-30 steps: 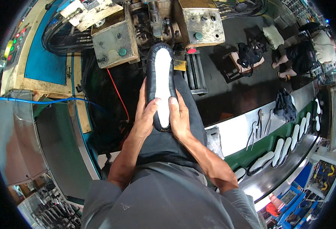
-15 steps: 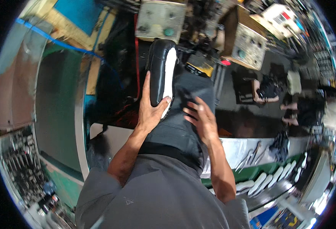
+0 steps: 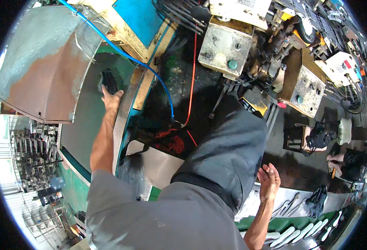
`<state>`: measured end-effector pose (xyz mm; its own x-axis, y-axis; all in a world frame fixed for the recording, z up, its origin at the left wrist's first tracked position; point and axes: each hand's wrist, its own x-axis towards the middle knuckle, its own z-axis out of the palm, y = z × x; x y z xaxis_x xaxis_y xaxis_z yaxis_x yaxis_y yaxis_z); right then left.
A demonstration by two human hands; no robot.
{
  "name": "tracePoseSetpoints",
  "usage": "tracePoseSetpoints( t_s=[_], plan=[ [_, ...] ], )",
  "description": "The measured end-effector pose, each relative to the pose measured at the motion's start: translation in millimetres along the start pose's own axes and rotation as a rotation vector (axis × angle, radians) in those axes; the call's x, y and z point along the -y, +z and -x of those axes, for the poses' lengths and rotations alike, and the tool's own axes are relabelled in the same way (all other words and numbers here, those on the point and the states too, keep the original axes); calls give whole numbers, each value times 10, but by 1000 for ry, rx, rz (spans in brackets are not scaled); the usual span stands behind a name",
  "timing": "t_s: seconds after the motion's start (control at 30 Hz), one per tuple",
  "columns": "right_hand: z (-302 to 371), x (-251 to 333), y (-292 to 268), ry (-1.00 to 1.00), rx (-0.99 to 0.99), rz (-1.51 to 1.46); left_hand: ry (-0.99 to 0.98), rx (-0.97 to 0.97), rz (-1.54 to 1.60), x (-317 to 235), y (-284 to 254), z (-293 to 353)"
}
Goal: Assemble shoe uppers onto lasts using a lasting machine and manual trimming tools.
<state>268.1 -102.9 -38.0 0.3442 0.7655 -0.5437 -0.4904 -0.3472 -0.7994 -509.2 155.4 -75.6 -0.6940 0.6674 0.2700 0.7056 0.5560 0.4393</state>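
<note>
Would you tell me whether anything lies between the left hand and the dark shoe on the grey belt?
Nothing visible does: the left hand already has its fingertips on the dark shoe, which lies on the grey belt. The right hand hangs open and empty.

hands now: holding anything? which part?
Left hand reaches out onto the conveyor belt, fingers on the near end of a black shoe; whether it grips or just touches cannot be told. Right hand is open, holding nothing.
</note>
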Motion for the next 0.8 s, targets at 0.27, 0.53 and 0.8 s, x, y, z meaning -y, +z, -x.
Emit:
tracePoseSetpoints(
  t_s=[0.27,0.53,0.8],
  plan=[
    [708,-318,-1204,-173,-601,744,-381,744,1028,11,574,-703],
    [3550,-2573,-2263,540,-1097,463,17,1412,776,-1999,967,2210],
    [3406,-3178,-2130,219,-1397,418,390,1680,804,-3494,422,3530]
  ],
)
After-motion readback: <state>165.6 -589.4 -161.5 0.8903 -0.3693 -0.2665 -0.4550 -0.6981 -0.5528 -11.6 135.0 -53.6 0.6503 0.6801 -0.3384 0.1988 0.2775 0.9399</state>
